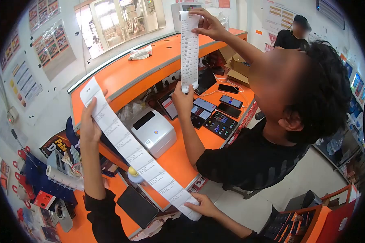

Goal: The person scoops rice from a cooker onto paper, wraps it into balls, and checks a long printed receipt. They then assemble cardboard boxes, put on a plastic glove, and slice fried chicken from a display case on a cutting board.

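A long white printed receipt (140, 156) stretches diagonally in front of me. Near its upper end, my left hand (91, 121) grips one edge between thumb and fingers. Around its lower end, my right hand (205, 205) is closed on the paper. Beneath the strip stands a white label printer (154, 131) on the orange counter. To the right, a co-worker in a black shirt holds another long receipt (190, 52) upright, one hand at its top and one at its bottom.
Several phones (221, 124) and tablets lie on the orange desk (186, 150) by the co-worker. A black flat device (138, 206) rests near my arms. Paper rolls (65, 178) and clutter stand at left. Another person (294, 36) is at the back right.
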Motion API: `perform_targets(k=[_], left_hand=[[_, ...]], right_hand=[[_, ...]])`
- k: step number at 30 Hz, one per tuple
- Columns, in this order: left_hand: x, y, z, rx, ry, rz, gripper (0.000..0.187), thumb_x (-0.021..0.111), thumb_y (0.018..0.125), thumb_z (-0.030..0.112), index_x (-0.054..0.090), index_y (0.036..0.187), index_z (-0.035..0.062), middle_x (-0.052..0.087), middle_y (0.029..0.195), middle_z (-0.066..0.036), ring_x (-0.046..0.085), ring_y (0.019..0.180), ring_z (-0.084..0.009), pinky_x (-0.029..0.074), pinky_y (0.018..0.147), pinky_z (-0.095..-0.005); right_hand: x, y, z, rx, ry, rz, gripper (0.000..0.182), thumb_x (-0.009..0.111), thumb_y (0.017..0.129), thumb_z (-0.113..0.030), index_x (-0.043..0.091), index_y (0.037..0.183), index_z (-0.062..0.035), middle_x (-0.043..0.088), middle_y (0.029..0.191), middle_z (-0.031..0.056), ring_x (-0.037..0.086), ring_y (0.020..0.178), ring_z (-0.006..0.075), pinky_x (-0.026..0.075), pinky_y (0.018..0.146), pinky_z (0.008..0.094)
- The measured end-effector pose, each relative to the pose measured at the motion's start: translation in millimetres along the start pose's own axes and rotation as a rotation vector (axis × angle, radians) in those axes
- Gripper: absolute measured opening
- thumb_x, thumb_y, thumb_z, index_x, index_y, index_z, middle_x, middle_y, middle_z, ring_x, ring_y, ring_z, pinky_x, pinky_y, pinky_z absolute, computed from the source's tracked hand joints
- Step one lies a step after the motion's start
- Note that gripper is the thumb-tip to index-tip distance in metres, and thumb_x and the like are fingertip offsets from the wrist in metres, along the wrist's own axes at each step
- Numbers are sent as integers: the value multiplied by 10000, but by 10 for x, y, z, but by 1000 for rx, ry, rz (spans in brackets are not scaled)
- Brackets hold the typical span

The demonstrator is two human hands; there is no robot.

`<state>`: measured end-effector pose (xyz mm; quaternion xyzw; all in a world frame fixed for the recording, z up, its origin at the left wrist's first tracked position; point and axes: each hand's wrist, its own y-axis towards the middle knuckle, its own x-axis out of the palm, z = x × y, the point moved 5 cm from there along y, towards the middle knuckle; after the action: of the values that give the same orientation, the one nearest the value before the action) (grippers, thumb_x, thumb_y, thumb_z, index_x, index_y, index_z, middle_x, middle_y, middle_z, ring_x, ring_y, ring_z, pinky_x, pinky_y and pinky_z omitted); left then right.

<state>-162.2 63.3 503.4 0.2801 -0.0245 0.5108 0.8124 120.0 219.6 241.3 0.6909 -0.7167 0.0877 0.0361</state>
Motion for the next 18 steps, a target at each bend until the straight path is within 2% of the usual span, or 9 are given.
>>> perform_targets(k=[2, 7, 9, 10, 12, 16, 18], left_hand=[[15, 139, 111, 54, 138, 5, 377, 482, 899, 192, 438, 1177, -59, 570, 1118, -181, 612, 848, -165, 542, 709, -290], [-220, 600, 140, 62, 322, -135, 340, 458, 914, 207, 467, 1156, -31, 591, 1088, -152, 606, 804, -138, 531, 700, -278], [-313, 735, 155, 129, 526, -26, 342, 457, 918, 241, 493, 1138, -17, 605, 1067, -142, 593, 760, -122, 504, 686, -255], [-355, 795, 140, 130, 527, -35, 342, 457, 918, 241, 493, 1138, -17, 605, 1067, -142, 593, 760, -122, 504, 686, -255], [-501, 935, 68, 78, 749, 7, 389, 439, 919, 306, 511, 1126, -16, 605, 1000, -73, 562, 785, -97, 469, 649, -232], [-740, 1292, -164, 169, 891, 34, 330, 475, 912, 271, 522, 1106, 8, 623, 915, -63, 575, 765, -99, 460, 660, -232], [-606, 1333, -327, 48, 895, -186, 308, 503, 897, 254, 531, 1094, 18, 601, 850, -28, 565, 758, -93, 454, 659, -239]], right_hand=[[-6, 38, 39, 20, 10, 2, 268, 617, 830, -122, 578, 1052, 22, 618, 893, 37, 555, 780, 77, 447, 687, 226], [-15, 133, 147, 66, 29, 17, 254, 604, 842, -145, 579, 1032, 21, 611, 846, 31, 543, 712, 71, 437, 627, 218], [-31, 175, 189, 85, 34, 28, 250, 599, 847, -154, 580, 1024, 21, 608, 827, 29, 538, 685, 68, 434, 603, 215], [-32, 197, 216, 94, 39, 32, 248, 597, 849, -159, 580, 1020, 21, 607, 817, 28, 536, 671, 67, 432, 592, 214], [-22, 247, 278, 115, 40, 40, 246, 591, 854, -168, 581, 1012, 21, 604, 798, 25, 531, 644, 64, 428, 568, 211], [-2, 380, 407, 170, 40, 55, 245, 581, 864, -186, 583, 996, 21, 599, 761, 21, 521, 590, 59, 421, 520, 205], [9, 450, 485, 204, 32, 60, 246, 576, 869, -195, 583, 988, 20, 596, 742, 18, 517, 563, 57, 417, 496, 202]])
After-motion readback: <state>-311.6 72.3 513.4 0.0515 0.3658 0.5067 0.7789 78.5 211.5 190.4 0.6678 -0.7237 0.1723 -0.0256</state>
